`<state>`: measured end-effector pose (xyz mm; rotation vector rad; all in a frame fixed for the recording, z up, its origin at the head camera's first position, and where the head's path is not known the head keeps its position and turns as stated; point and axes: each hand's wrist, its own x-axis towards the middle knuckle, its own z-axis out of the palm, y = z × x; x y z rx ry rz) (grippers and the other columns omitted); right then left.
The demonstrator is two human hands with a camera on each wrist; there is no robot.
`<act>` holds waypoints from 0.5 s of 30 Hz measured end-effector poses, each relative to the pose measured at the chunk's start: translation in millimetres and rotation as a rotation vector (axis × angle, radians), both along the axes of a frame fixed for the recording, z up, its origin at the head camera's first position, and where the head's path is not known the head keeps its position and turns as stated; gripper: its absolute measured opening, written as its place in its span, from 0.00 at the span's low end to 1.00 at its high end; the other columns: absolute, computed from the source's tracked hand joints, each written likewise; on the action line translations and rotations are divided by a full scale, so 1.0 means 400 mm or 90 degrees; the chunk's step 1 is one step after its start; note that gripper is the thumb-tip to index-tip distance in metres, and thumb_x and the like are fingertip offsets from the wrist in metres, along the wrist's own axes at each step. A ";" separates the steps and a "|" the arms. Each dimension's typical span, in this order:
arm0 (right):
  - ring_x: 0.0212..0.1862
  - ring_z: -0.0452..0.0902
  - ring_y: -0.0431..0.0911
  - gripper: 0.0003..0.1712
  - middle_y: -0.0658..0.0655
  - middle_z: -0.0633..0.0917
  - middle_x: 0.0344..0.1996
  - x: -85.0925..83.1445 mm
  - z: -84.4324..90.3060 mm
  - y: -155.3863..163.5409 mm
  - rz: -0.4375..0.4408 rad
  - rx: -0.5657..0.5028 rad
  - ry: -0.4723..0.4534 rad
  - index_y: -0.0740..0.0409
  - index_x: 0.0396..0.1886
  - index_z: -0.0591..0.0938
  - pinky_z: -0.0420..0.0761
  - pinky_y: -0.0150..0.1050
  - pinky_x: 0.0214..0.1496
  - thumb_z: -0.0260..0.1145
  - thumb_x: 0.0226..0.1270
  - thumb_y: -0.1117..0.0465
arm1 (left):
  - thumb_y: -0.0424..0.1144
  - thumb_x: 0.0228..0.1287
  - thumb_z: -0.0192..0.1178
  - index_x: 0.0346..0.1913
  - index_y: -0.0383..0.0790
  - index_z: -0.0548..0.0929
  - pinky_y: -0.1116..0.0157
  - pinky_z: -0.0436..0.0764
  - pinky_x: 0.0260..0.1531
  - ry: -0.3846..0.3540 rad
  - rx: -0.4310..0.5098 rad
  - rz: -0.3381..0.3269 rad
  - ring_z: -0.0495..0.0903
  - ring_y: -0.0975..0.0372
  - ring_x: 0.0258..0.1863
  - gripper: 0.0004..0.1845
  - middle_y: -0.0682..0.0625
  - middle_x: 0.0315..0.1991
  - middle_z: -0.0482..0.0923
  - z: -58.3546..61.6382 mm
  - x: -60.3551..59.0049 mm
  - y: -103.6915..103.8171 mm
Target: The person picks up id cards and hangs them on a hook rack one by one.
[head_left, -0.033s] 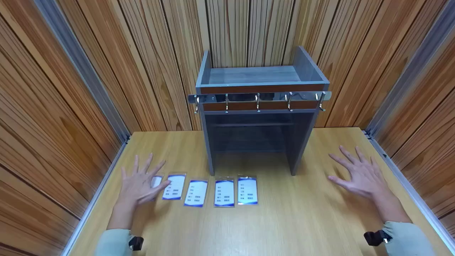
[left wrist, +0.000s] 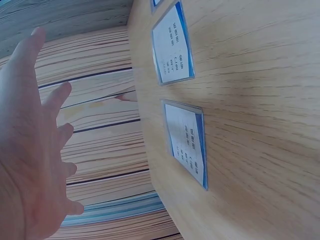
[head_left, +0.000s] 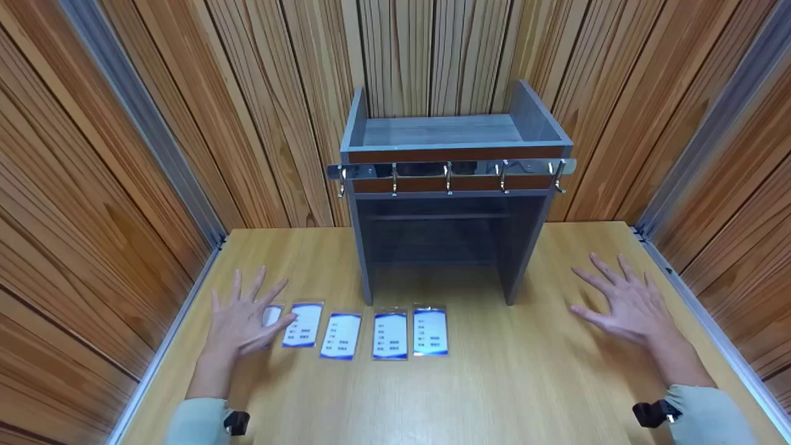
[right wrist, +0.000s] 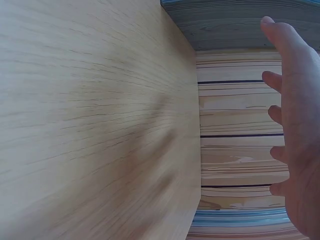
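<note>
Unmoved, the cards (head_left: 340, 335) lie lengthwise toward the back wall (head_left: 398, 59).

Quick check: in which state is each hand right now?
Left hand: open, holding nothing, near the cards.
Right hand: open, holding nothing, over the table.

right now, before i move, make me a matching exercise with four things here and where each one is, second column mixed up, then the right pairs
Things
1. left hand
2. cards
3. hook rail
4. right hand

Places
A. across the front of the grey shelf unit
B. partly hiding the leftmost card in the head view
C. right of the shelf unit
D. lying in a rough row on the table

Pairs: 1-B, 2-D, 3-A, 4-C
</note>
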<state>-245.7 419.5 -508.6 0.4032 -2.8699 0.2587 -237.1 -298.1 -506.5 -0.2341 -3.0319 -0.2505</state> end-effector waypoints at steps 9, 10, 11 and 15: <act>0.86 0.54 0.83 0.48 0.67 0.65 0.89 0.001 0.007 -0.002 -0.003 0.003 -0.013 0.41 0.86 0.73 0.52 0.94 0.75 0.70 0.72 0.29 | 0.76 0.73 0.53 0.89 0.61 0.66 0.13 0.44 0.78 -0.009 0.002 -0.003 0.42 0.26 0.91 0.47 0.39 0.94 0.49 0.001 -0.005 -0.002; 0.87 0.53 0.83 0.48 0.67 0.65 0.89 0.000 0.009 -0.002 -0.004 0.004 -0.015 0.41 0.86 0.73 0.52 0.94 0.75 0.70 0.72 0.29 | 0.77 0.73 0.53 0.89 0.61 0.65 0.13 0.43 0.78 -0.012 0.004 -0.003 0.42 0.26 0.91 0.47 0.39 0.94 0.48 0.003 -0.006 -0.003; 0.87 0.53 0.83 0.48 0.67 0.64 0.89 0.000 0.012 -0.002 -0.005 0.003 -0.018 0.41 0.86 0.72 0.51 0.94 0.76 0.70 0.72 0.28 | 0.77 0.73 0.53 0.89 0.61 0.65 0.13 0.43 0.78 -0.014 0.006 -0.003 0.41 0.26 0.91 0.47 0.39 0.94 0.47 0.006 -0.006 -0.005; 0.88 0.50 0.83 0.49 0.68 0.63 0.90 -0.004 0.025 -0.002 -0.010 0.000 -0.027 0.42 0.86 0.72 0.49 0.93 0.77 0.69 0.72 0.29 | 0.79 0.73 0.51 0.89 0.61 0.65 0.13 0.41 0.79 -0.013 0.015 -0.002 0.40 0.26 0.91 0.48 0.39 0.95 0.47 0.021 -0.008 -0.010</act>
